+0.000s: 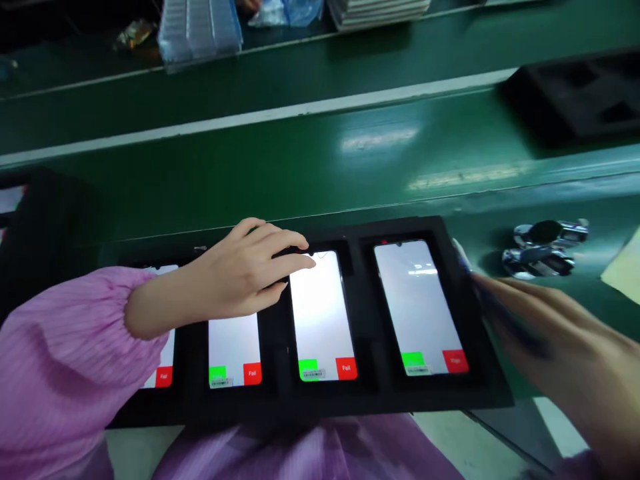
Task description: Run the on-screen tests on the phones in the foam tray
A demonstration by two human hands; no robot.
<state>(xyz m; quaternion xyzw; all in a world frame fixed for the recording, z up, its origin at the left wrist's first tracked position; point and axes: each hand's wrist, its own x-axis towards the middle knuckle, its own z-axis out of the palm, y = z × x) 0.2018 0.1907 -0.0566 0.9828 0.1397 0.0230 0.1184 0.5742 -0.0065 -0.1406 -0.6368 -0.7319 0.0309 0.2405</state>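
A long black foam tray [365,393] holds several smartphones side by side, their screens lit white with green and red boxes at the bottom. My left hand [245,270], palm down with fingers apart, hovers at or touches the top of the phone [325,313] in the middle. Its wrist and sleeve partly cover the phones [234,347] further left. To its right lies another phone [420,300], uncovered. Beyond the tray's right edge is my right hand [565,340], blurred, its fingers closed around a slim dark blue pen-like object [517,327] with a pale tip.
Shiny metal-and-black items [545,247] lie right of the tray, near a yellow sheet [623,267]. An empty-looking black foam tray [575,100] is at far right. Another dark tray [37,240] stands at left. Clear plastic trays [197,30] and a stack [375,10] line the back.
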